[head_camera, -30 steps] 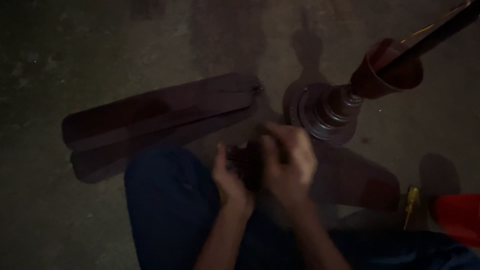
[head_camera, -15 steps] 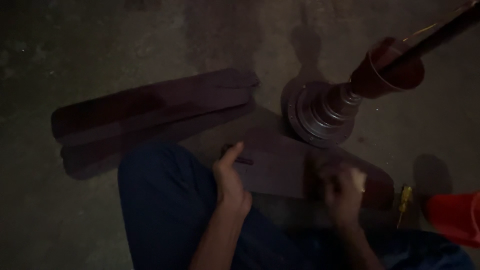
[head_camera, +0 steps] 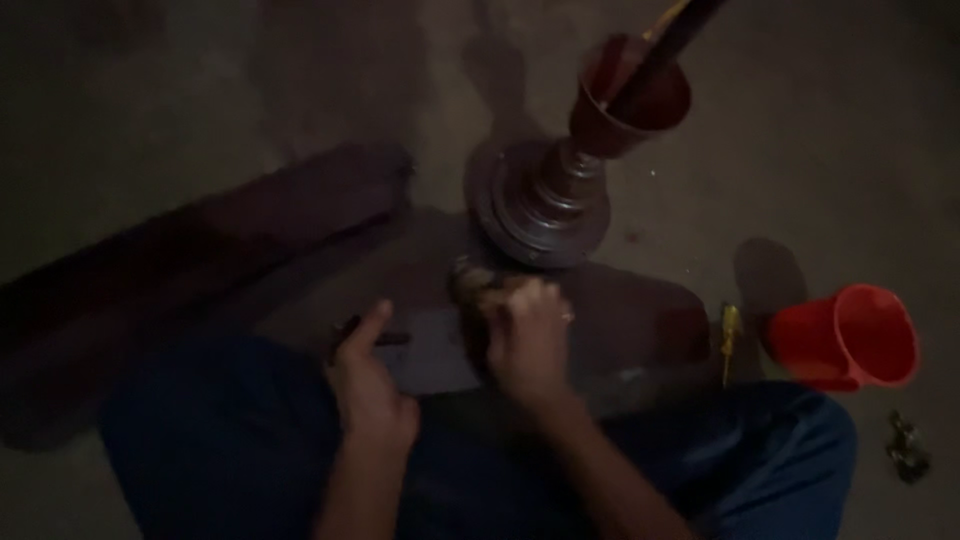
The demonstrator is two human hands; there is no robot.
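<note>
A brown ceiling fan motor (head_camera: 540,205) stands on the floor with its rod and cup-shaped cover (head_camera: 630,95) rising to the upper right. A loose brown fan blade (head_camera: 640,330) lies across in front of it, over my knees. My left hand (head_camera: 370,385) grips the blade's near left end, thumb raised beside a thin dark object (head_camera: 350,335). My right hand (head_camera: 525,340) is curled at the blade's far edge, just under the motor's rim, next to a small pale thing (head_camera: 470,280). Blur hides what its fingers hold.
Two more brown blades (head_camera: 230,235) lie on the concrete floor at the left. A red plastic cup (head_camera: 850,335) lies tipped at the right, a yellow-handled screwdriver (head_camera: 730,340) beside it. A small metal part (head_camera: 905,450) sits at the far right. My blue trousers (head_camera: 220,450) fill the bottom.
My right hand has moved left along the blade, from its right end to the motor's rim. My left hand has stayed on the blade's left end.
</note>
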